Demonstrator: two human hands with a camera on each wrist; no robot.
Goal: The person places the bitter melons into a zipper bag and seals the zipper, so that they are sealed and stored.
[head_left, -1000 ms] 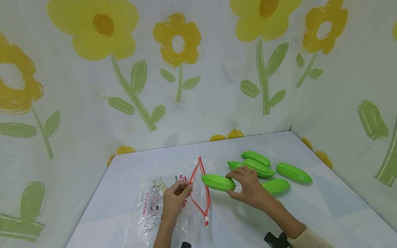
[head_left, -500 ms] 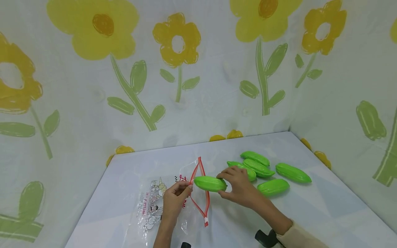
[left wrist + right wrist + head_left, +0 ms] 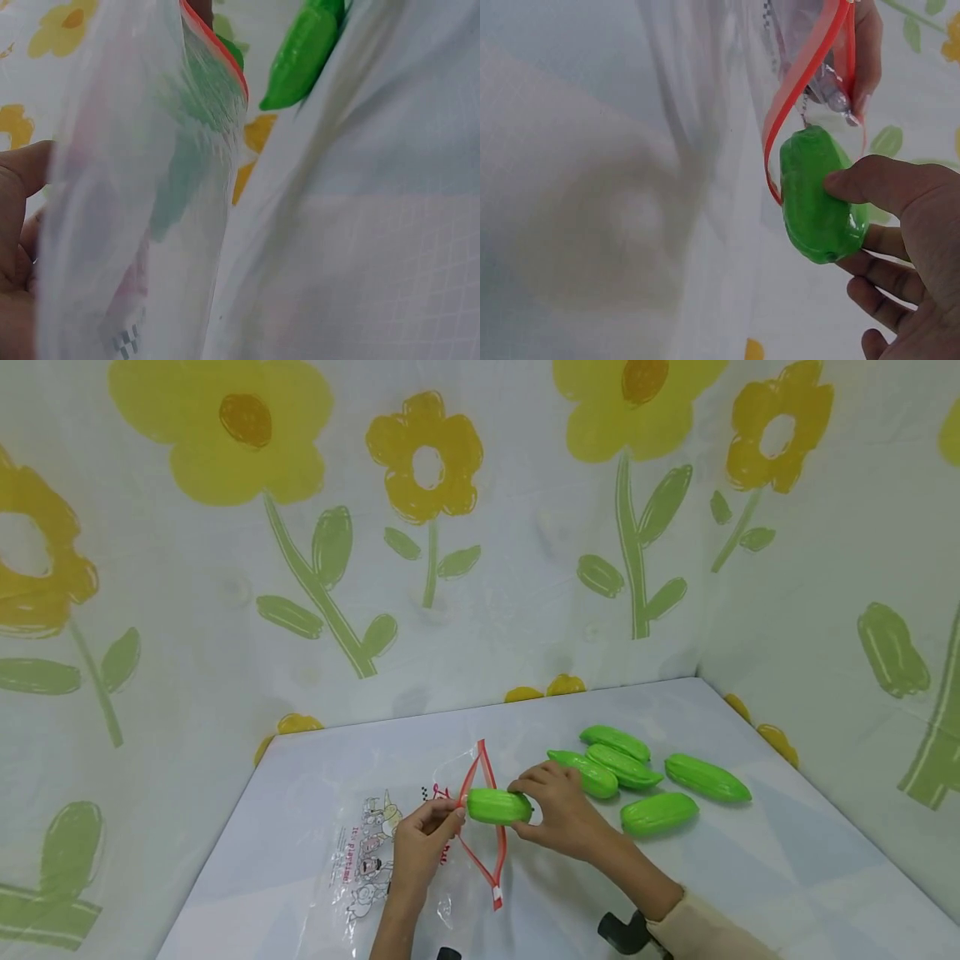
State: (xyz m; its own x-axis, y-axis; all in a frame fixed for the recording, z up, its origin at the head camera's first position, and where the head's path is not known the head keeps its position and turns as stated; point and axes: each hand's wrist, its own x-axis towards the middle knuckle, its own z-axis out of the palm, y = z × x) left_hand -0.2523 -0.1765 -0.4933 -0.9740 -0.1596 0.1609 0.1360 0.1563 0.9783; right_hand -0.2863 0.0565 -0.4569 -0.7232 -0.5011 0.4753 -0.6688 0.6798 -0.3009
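My left hand pinches the near rim of a clear zip bag with a red zip edge and printed cartoon figures. The mouth of the bag gapes toward the right. Between thumb and fingers, my right hand holds a glossy green toy cucumber by its right end. Its left tip lies inside the bag's mouth, close to my left fingertips. In the right wrist view my thumb presses on the toy cucumber beside the red zip edge. The left wrist view shows it only dimly through the plastic.
Several more green toy cucumbers lie on the white table to the right: a loose group with one cucumber in the middle, another cucumber further right, and a nearer cucumber. Flower-printed cloth walls stand around the table.
My right hand has moved left with the toy cucumber, and the cucumber's tip has passed into the bag's mouth. My left hand has stayed at the bag's rim.
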